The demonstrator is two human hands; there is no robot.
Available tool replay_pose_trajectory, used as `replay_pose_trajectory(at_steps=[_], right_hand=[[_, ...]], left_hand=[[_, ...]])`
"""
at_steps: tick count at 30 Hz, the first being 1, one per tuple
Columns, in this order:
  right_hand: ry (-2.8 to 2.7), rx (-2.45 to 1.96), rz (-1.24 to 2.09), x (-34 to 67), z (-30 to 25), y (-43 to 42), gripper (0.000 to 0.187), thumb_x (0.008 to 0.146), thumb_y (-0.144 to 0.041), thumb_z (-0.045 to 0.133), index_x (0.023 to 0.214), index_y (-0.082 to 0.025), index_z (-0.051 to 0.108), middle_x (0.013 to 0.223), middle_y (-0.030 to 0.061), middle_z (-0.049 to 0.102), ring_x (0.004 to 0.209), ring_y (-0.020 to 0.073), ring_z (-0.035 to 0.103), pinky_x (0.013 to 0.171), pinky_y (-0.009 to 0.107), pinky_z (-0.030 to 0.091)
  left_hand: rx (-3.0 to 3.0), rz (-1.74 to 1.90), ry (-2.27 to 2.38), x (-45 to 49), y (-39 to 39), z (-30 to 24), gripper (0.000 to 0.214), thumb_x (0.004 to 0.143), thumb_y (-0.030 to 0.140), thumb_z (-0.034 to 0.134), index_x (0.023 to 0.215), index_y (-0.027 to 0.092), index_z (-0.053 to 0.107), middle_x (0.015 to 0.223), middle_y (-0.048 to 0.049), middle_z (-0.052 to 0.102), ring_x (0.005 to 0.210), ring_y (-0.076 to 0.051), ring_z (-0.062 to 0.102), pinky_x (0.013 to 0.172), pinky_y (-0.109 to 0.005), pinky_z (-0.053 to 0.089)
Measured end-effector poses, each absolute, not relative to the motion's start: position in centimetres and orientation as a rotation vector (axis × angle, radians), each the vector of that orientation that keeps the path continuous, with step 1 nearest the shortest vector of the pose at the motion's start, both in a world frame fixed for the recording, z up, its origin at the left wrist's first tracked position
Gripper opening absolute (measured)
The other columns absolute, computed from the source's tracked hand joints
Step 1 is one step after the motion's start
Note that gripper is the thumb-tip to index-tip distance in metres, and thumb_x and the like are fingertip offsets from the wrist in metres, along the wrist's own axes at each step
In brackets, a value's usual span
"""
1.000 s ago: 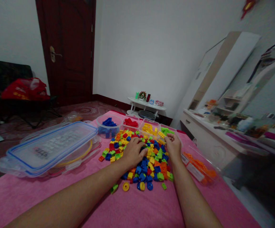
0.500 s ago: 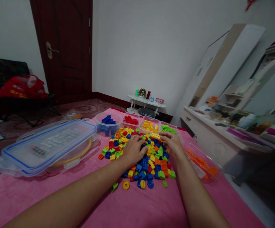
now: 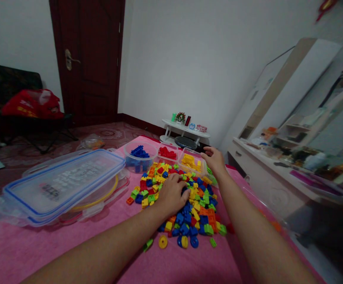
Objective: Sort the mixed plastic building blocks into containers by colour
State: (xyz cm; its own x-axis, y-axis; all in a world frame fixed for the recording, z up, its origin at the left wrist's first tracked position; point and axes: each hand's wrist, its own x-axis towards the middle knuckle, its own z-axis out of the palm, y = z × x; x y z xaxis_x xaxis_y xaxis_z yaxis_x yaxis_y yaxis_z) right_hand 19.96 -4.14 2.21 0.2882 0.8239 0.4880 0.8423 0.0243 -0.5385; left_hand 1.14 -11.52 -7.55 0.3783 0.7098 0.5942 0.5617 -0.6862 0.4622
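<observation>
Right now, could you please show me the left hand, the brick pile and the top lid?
Left hand (image 3: 173, 196): head view, back of the hand.
Brick pile (image 3: 195, 205): head view, bricks near its middle.
Top lid (image 3: 66, 182): head view, its clear panel.

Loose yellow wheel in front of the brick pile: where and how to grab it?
I'd pinch the yellow wheel by opposite sides of its rim, coming from above and the near side. It's round, appears to lie flat on the pink cloth, and sits apart from the brick pile, with bare cloth on the near side.
</observation>
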Motion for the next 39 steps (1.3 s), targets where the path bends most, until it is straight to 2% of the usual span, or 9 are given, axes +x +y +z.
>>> replay_pose_trajectory(at_steps=[5, 8, 12, 17, 23, 27, 33, 37, 39], right_hand=[[-1.551, -2.093, -0.206, 20.1, -0.3, -7.9, 0.021, 0.074, -0.026, 0.055, 0.084, -0.021, 0.072, 0.089, 0.0084, 0.070, 0.089, 0.0255, 0.064, 0.079, 0.036, 0.047], [-1.536, -2.274, -0.286, 20.2, -2.3, -9.4, 0.026, 0.074, -0.021, 0.053, 0.091, -0.021, 0.073, 0.097, 0.0118, 0.069, 0.096, 0.0297, 0.062, 0.080, 0.039, 0.046], [-1.532, -2.416, -0.323, 20.6, -4.0, -9.6, 0.032, 0.078, -0.022, 0.050, 0.103, -0.023, 0.071, 0.104, 0.0127, 0.067, 0.099, 0.0284, 0.062, 0.080, 0.037, 0.047], [-1.569, -2.465, -0.322, 21.3, -5.0, -9.9, 0.033, 0.082, -0.026, 0.047, 0.107, -0.025, 0.069, 0.106, 0.0135, 0.065, 0.094, 0.0273, 0.064, 0.073, 0.035, 0.048], [-1.617, -2.452, -0.386, 22.0, -5.2, -10.5, 0.026, 0.079, -0.025, 0.051, 0.093, -0.020, 0.072, 0.101, 0.0160, 0.065, 0.096, 0.0295, 0.062, 0.069, 0.034, 0.047], [-1.670, -2.434, -0.423, 21.6, -5.0, -10.8, 0.025, 0.080, -0.022, 0.046, 0.086, -0.018, 0.070, 0.090, 0.0151, 0.068, 0.087, 0.0271, 0.064, 0.068, 0.033, 0.045], [-1.593, -2.236, -0.333, 20.6, -3.1, -11.1, 0.024, 0.078, -0.030, 0.049, 0.093, -0.019, 0.064, 0.089, 0.0109, 0.068, 0.082, 0.0250, 0.064, 0.065, 0.031, 0.042], [-1.633, -1.916, -0.103, 19.5, -1.8, -11.1, 0.039, 0.071, -0.033, 0.057, 0.107, -0.017, 0.058, 0.080, 0.0047, 0.066, 0.071, 0.0179, 0.061, 0.059, 0.025, 0.040], [-1.739, -1.819, 0.046, 18.9, -1.4, -11.3, 0.036, 0.071, -0.032, 0.057, 0.103, -0.017, 0.061, 0.070, 0.0017, 0.064, 0.062, 0.0153, 0.057, 0.054, 0.023, 0.038]], left_hand=[[2.437, 1.206, 1.161, 1.1, -11.6, -7.5, 0.025, 0.084, 0.036, 0.051, 0.089, 0.018, 0.068, 0.103, -0.0085, 0.056, 0.106, -0.023, 0.047, 0.093, -0.038, 0.041], [2.435, 1.203, 1.170, 1.1, -11.7, -7.6, 0.025, 0.084, 0.037, 0.051, 0.088, 0.018, 0.068, 0.106, -0.0088, 0.056, 0.107, -0.023, 0.046, 0.094, -0.038, 0.041], [2.435, 1.195, 1.174, 1.1, -11.7, -7.5, 0.025, 0.083, 0.037, 0.052, 0.088, 0.018, 0.068, 0.105, -0.0086, 0.056, 0.107, -0.023, 0.046, 0.094, -0.038, 0.041], [2.456, 1.177, 1.179, 1.1, -11.7, -7.4, 0.026, 0.084, 0.037, 0.051, 0.091, 0.019, 0.068, 0.103, -0.0083, 0.056, 0.106, -0.023, 0.046, 0.093, -0.038, 0.042], [2.468, 1.165, 1.147, 1.0, -11.7, -7.4, 0.029, 0.086, 0.038, 0.048, 0.093, 0.019, 0.068, 0.105, -0.0085, 0.056, 0.106, -0.023, 0.046, 0.094, -0.038, 0.040], [2.457, 1.161, 1.103, 0.9, -11.9, -7.2, 0.032, 0.088, 0.039, 0.045, 0.096, 0.019, 0.068, 0.105, -0.0087, 0.057, 0.106, -0.022, 0.047, 0.095, -0.037, 0.039], [2.297, 1.138, 0.857, 0.7, -11.9, -5.9, 0.035, 0.092, 0.034, 0.036, 0.091, 0.017, 0.067, 0.094, -0.0057, 0.064, 0.092, -0.018, 0.055, 0.087, -0.031, 0.042], [1.988, 1.067, 0.662, 0.5, -10.9, -4.6, 0.027, 0.087, 0.029, 0.045, 0.094, 0.015, 0.067, 0.088, -0.0044, 0.068, 0.086, -0.016, 0.060, 0.081, -0.028, 0.046], [1.810, 1.059, 0.583, 0.1, -10.0, -3.9, 0.027, 0.085, 0.026, 0.047, 0.101, 0.014, 0.065, 0.087, -0.0049, 0.068, 0.085, -0.016, 0.062, 0.079, -0.027, 0.047]])
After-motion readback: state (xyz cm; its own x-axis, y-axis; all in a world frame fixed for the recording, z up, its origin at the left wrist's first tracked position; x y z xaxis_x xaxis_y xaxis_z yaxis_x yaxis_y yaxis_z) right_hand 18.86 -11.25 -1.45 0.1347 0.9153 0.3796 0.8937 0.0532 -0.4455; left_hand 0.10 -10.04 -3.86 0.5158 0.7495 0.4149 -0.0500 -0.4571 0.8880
